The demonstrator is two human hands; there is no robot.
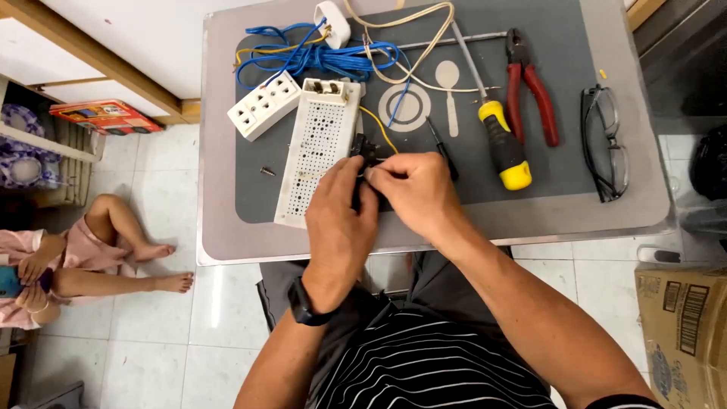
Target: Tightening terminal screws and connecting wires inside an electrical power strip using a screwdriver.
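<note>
Hands meet at the middle of the surface (530, 220). Our left hand (337, 220) and right hand (416, 193) both pinch a small black part (365, 148) with a yellow wire (379, 129), just at 3 o'clock of the long white box (318, 148). The box lies open, so work looks half done. Our fingers hide most of the part.

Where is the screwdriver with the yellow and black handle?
In the head view, the yellow-and-black-handled screwdriver lies on the grey mat, right of the hands, between the small black screwdriver and the red-handled pliers.
</note>
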